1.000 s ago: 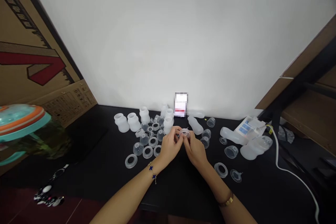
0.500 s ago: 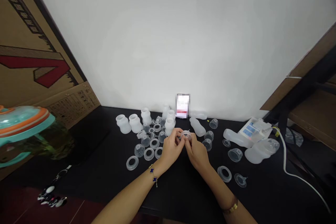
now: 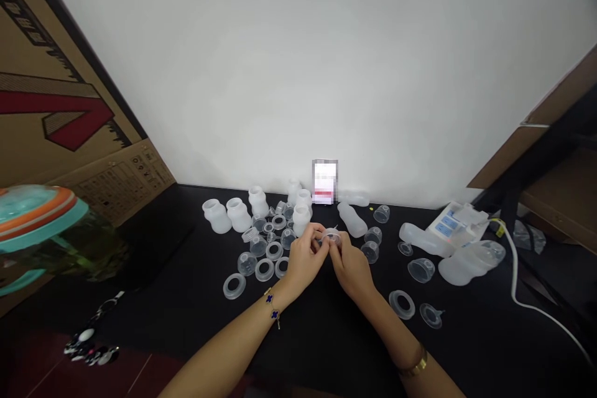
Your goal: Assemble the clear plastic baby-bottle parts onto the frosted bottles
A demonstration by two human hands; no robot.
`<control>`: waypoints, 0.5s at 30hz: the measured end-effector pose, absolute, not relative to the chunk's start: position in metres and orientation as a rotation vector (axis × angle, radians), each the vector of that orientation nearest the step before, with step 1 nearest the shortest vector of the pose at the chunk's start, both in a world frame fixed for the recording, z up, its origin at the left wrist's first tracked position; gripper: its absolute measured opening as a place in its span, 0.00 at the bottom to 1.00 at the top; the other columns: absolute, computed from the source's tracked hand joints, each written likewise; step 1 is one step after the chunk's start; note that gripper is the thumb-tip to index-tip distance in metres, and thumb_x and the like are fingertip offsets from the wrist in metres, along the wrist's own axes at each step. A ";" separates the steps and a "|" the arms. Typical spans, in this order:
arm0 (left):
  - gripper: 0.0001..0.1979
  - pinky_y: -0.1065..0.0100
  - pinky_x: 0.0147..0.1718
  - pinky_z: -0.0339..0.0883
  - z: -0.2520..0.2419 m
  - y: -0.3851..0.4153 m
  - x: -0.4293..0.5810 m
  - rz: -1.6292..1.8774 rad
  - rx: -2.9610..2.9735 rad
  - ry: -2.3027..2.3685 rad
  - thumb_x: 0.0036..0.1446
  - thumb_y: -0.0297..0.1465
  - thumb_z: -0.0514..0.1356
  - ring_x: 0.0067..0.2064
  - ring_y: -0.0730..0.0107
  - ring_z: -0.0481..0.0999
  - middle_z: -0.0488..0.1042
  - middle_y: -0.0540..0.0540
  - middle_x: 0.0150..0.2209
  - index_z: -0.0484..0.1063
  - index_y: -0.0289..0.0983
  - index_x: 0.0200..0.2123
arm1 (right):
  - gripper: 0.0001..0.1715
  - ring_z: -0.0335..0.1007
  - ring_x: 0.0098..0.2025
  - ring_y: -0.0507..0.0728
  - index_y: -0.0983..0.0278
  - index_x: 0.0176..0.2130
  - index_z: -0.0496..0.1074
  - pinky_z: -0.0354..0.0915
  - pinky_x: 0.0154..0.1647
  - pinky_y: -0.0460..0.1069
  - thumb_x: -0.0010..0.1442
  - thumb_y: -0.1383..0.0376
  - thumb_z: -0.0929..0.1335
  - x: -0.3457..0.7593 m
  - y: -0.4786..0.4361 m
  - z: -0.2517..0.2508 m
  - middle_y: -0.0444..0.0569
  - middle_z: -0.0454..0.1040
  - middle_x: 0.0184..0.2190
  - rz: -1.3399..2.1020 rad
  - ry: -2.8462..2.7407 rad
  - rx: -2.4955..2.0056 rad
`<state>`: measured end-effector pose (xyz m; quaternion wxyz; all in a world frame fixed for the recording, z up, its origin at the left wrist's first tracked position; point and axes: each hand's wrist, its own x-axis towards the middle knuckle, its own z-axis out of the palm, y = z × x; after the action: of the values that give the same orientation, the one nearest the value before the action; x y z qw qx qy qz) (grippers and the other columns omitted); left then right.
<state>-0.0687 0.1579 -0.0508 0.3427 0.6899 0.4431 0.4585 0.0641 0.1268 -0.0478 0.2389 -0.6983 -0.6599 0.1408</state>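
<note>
My left hand (image 3: 302, 259) and my right hand (image 3: 351, 264) meet over the black table (image 3: 186, 317), fingers pinched together on one small clear plastic ring piece (image 3: 331, 237). Both hands hold it just above the tabletop. Around them lie several translucent white bottles (image 3: 237, 214), clear rings (image 3: 234, 286) and clear dome caps (image 3: 421, 270). A bottle lying on its side (image 3: 353, 220) sits just behind my right hand. My left wrist wears a bracelet with blue charms, my right wrist a gold band.
A cardboard box (image 3: 60, 112) leans at the left, with a teal and orange lidded container (image 3: 37, 217) in front of it. A white and blue box (image 3: 454, 222) and a white cable (image 3: 527, 286) lie at the right. Keys (image 3: 91, 348) lie at the near left.
Both hands have stayed closed on the clear ring piece, with only small finger shifts. The view has drifted slightly.
</note>
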 end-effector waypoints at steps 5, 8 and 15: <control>0.06 0.71 0.29 0.65 -0.054 0.157 -0.070 1.159 1.809 1.125 0.66 0.35 0.55 0.29 0.70 0.76 0.79 0.50 0.32 0.68 0.41 0.43 | 0.14 0.77 0.32 0.60 0.61 0.44 0.65 0.50 0.27 0.47 0.72 0.58 0.56 0.066 0.125 -0.048 0.49 0.78 0.29 0.458 -1.769 -1.830; 0.06 0.71 0.29 0.66 -0.058 0.157 -0.069 1.156 1.845 1.130 0.65 0.35 0.56 0.31 0.69 0.78 0.79 0.49 0.35 0.68 0.41 0.44 | 0.13 0.76 0.32 0.60 0.61 0.44 0.65 0.50 0.28 0.47 0.71 0.59 0.57 0.068 0.126 -0.048 0.49 0.78 0.30 0.444 -1.760 -1.828; 0.06 0.70 0.31 0.66 -0.060 0.158 -0.069 1.150 1.860 1.158 0.66 0.33 0.55 0.34 0.68 0.79 0.80 0.49 0.36 0.68 0.42 0.44 | 0.11 0.76 0.32 0.60 0.62 0.46 0.64 0.50 0.29 0.47 0.70 0.60 0.58 0.069 0.127 -0.045 0.49 0.79 0.32 0.448 -1.859 -1.871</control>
<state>-0.0688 0.1579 -0.0596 0.3275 0.7101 0.4423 0.4391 0.0693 0.1272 -0.0453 0.2312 -0.6804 -0.6761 0.1630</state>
